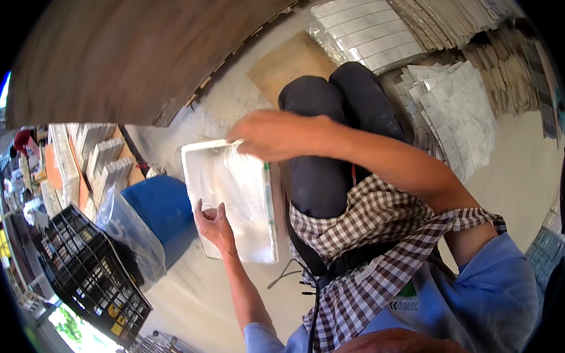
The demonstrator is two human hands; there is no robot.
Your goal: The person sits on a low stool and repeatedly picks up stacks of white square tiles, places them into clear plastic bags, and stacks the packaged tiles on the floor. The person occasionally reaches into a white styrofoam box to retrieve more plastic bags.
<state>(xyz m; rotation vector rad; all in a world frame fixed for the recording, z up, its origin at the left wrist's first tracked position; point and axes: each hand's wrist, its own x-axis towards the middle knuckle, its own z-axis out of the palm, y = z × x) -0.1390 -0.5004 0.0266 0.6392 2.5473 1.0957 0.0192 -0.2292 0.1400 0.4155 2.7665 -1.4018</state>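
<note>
A white, shallow rectangular box (pixel 265 222) lies tilted beside my knees, and clear, shiny film covers or lines its inside. My left hand (pixel 215 227) is over the box's left side, thumb and a finger apart, the other fingers curled. At the box's far corner my right hand (pixel 268 135) is closed, its knuckles up and slightly blurred. The fingertips point down onto the rim and film, so what they pinch is hidden. Green marks run along the box's right edge.
A blue drum (pixel 160 212) with clear plastic film stands left of the box, near a black crate (pixel 92 275). A large brown board (pixel 131 53) takes up the upper left. Mosaic tile sheets (pixel 452 114) are stacked to the right; brown cardboard (pixel 292 65) lies on the floor.
</note>
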